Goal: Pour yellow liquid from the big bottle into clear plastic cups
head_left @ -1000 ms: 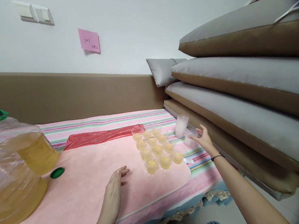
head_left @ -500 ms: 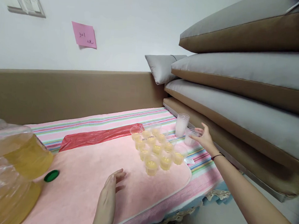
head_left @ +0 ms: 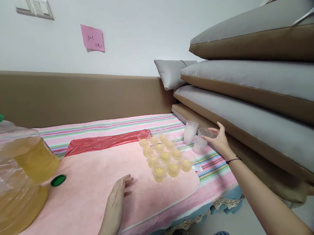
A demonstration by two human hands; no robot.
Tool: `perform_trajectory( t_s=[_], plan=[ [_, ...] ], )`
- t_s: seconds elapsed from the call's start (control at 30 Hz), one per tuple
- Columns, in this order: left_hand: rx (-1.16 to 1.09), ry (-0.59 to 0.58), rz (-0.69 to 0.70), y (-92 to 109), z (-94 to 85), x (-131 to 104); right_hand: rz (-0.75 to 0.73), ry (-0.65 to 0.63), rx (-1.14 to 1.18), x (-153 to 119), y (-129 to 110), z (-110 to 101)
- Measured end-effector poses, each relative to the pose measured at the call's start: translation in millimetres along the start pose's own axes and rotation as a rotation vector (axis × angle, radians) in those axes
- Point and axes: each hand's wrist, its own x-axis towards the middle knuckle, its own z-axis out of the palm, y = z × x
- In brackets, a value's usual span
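At the right, my right hand (head_left: 220,139) has its thumb and fingers closed at the rim of a clear plastic cup (head_left: 200,145). Whether this is a single cup or nested ones is hard to make out. Close to its left stands a taller stack of clear plastic cups (head_left: 190,132). My left hand (head_left: 116,202) is open over the pink mat (head_left: 87,184), fingers slightly curled, holding nothing. Between my hands, several clear cups with yellow liquid (head_left: 159,172) stand grouped on the mat's right part.
Large clear jugs of yellow liquid (head_left: 37,159) stand at the left, one with a green cap. A loose green cap (head_left: 58,180) lies beside them. Behind the cups is a red plastic bag (head_left: 104,141). Stacked grey-brown cushions (head_left: 256,76) bound the right side.
My right hand has risen slightly and shifted right; the rim it grips is higher and more of the cup shows. My left hand stays nearly as it was. The view has shifted a little.
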Motion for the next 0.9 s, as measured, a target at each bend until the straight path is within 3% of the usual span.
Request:
perform_trajectory(
  t_s=[0.17, 0.27, 0.37, 0.47, 0.67, 0.77, 0.9],
  plan=[
    [0.004, -0.003, 0.031, 0, -3.8, 0, -0.110, -0.028, 0.032, 0, -61, -7],
    [-0.011, 0.011, 0.050, 5, -7.7, -3, -0.166, -0.102, 0.105, -16, -103, 0],
    [-0.008, 0.030, 0.061, 14, -14.5, -6, -0.152, -0.226, 0.228, -52, -139, 19],
    [-0.001, 0.049, 0.067, 23, -24.2, -9, -0.114, -0.372, 0.350, -107, -162, 45],
    [-0.013, 0.014, 0.065, 29, -44.1, -16, 0.024, -0.545, 0.563, -212, -171, 110],
    [-0.015, 0.002, 0.044, 27, -52.4, -20, 0.087, -0.593, 0.583, -240, -168, 137],
    [-0.022, -0.028, -0.011, 22, -62.0, -26, 0.087, -0.622, 0.547, -256, -164, 160]
  ],
)
